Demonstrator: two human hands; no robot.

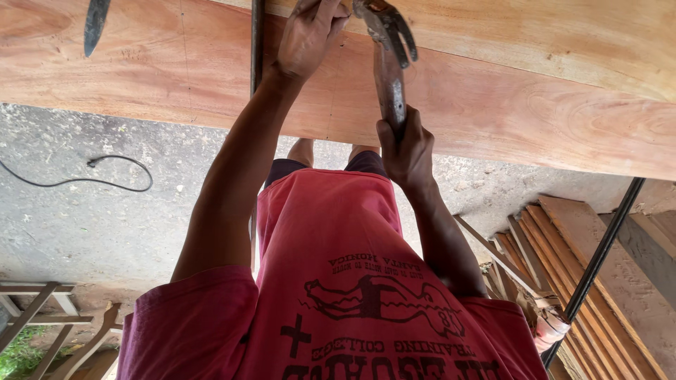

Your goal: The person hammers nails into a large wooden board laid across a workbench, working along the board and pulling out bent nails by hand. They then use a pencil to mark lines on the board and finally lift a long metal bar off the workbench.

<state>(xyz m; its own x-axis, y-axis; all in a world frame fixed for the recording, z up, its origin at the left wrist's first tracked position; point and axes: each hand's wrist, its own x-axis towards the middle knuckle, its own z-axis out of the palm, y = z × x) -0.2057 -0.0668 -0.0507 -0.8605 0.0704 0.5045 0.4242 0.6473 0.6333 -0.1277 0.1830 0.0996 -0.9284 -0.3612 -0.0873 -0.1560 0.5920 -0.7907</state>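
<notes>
Overhead, the person's right hand (407,149) is wrapping its fingers tight around the lower end of a claw hammer's (389,60) handle, the hammer rising from the fist to its head and claw against the wide reddish wooden plank (507,91). Just beside that head, the left hand (310,34) is pressing on the plank with pinched fingers; whether they are holding anything cannot be told.
</notes>
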